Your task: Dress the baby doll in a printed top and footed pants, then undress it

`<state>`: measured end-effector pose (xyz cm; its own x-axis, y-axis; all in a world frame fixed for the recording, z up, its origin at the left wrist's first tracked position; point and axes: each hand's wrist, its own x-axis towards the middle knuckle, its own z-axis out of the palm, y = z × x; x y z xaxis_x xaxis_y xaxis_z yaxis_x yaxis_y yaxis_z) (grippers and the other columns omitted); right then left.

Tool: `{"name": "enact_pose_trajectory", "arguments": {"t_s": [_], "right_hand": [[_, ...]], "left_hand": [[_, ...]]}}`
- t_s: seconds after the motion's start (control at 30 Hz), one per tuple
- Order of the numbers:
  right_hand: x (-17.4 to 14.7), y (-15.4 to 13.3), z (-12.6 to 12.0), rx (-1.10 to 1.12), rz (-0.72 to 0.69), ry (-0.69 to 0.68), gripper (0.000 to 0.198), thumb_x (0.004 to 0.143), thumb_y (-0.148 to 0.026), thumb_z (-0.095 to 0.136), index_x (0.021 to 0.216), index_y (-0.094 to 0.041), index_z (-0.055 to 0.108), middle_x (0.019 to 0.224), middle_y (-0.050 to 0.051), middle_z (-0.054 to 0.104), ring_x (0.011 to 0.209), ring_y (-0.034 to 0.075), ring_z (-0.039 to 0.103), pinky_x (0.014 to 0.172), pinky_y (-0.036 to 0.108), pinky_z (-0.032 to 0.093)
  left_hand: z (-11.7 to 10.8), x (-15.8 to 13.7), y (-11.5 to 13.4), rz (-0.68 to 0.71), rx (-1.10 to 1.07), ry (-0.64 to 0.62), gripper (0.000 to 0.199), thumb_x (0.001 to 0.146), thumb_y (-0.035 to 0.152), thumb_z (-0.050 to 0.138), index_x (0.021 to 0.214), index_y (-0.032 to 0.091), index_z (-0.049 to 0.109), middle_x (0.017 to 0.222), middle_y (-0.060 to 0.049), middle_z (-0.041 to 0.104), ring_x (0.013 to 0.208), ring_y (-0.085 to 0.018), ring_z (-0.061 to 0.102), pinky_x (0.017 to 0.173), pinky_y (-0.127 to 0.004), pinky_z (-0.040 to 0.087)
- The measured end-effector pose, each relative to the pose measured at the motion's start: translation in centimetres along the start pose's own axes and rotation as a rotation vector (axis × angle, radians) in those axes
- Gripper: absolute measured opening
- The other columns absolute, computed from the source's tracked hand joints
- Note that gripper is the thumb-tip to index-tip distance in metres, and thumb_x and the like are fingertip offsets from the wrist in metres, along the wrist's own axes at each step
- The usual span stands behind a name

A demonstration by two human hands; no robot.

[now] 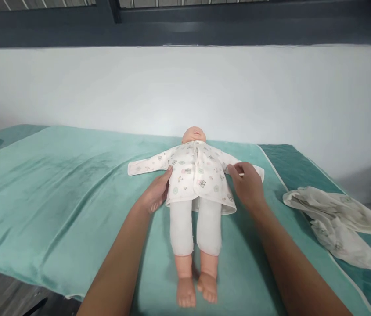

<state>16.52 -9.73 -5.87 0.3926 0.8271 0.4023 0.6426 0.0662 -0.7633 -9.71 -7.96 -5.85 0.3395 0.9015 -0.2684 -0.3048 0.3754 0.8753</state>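
A baby doll lies on its back, head toward the wall and bare feet toward me. It wears a white long-sleeved baby shirt with small printed figures, joined down the front; its legs are white. My left hand is closed at the shirt's left side, thumb along the edge under the sleeve, its other fingers partly hidden. At the right sleeve, my right hand pinches the fabric with bent fingers, and the cuff shows beyond it. The left sleeve stretches out flat.
A green cloth with some creases covers the bed surface. Crumpled white printed garments lie at the right, over a darker green strip. Behind stands a white wall below a dark window frame.
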Motion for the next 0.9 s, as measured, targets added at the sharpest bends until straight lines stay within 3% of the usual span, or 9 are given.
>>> {"name": "enact_pose_trajectory", "arguments": {"t_s": [0.1,0.2,0.37,0.5,0.77,0.9], "right_hand": [[-0.5,2.5,-0.6,0.071,0.257,-0.187,0.039,0.083,-0.059,0.057,0.073,-0.021,0.064,0.072,0.007,0.069,0.069,0.024,0.062,0.072,0.040,0.049],[-0.8,2.2,0.0,0.318,0.414,-0.301,0.038,0.080,-0.058,0.062,0.075,-0.021,0.069,0.076,0.008,0.073,0.071,0.025,0.066,0.066,0.037,0.051],[-1.3,0.4,1.6,0.635,0.409,-0.412,0.033,0.080,-0.052,0.065,0.084,-0.020,0.073,0.089,0.006,0.076,0.083,0.025,0.069,0.069,0.035,0.054],[-1.5,0.5,2.0,0.836,0.362,-0.376,0.033,0.080,-0.049,0.066,0.097,-0.021,0.071,0.103,0.005,0.075,0.092,0.023,0.069,0.081,0.035,0.055],[-1.4,0.5,1.7,0.866,0.369,-0.381,0.042,0.080,-0.047,0.067,0.112,-0.020,0.065,0.103,0.006,0.075,0.092,0.023,0.070,0.078,0.035,0.056],[-1.2,1.9,1.4,0.761,0.413,-0.288,0.046,0.077,-0.049,0.072,0.112,-0.021,0.063,0.095,0.004,0.075,0.083,0.021,0.070,0.073,0.035,0.058]], "left_hand": [[0.3,0.3,-0.2,0.002,-0.035,-0.029,0.054,0.086,0.054,0.062,0.126,0.018,0.065,0.126,-0.013,0.068,0.116,-0.027,0.066,0.098,-0.036,0.055],[0.9,0.7,-0.3,-0.010,-0.088,-0.026,0.057,0.086,0.053,0.062,0.130,0.017,0.062,0.125,-0.014,0.069,0.116,-0.027,0.065,0.100,-0.036,0.055],[1.8,1.7,-0.5,0.027,-0.157,-0.035,0.054,0.085,0.046,0.067,0.129,0.015,0.062,0.125,-0.014,0.069,0.117,-0.027,0.065,0.103,-0.036,0.053],[2.3,3.2,-0.6,0.048,-0.177,-0.031,0.051,0.084,0.042,0.069,0.127,0.015,0.064,0.125,-0.012,0.069,0.116,-0.026,0.066,0.103,-0.036,0.053],[3.0,4.2,-0.2,0.058,-0.228,-0.068,0.046,0.087,0.037,0.064,0.125,0.012,0.063,0.119,-0.013,0.072,0.110,-0.026,0.068,0.103,-0.038,0.052],[2.5,3.2,-0.5,0.124,-0.169,-0.031,0.044,0.086,0.038,0.066,0.122,0.013,0.065,0.115,-0.012,0.073,0.109,-0.026,0.068,0.101,-0.037,0.053]]}}
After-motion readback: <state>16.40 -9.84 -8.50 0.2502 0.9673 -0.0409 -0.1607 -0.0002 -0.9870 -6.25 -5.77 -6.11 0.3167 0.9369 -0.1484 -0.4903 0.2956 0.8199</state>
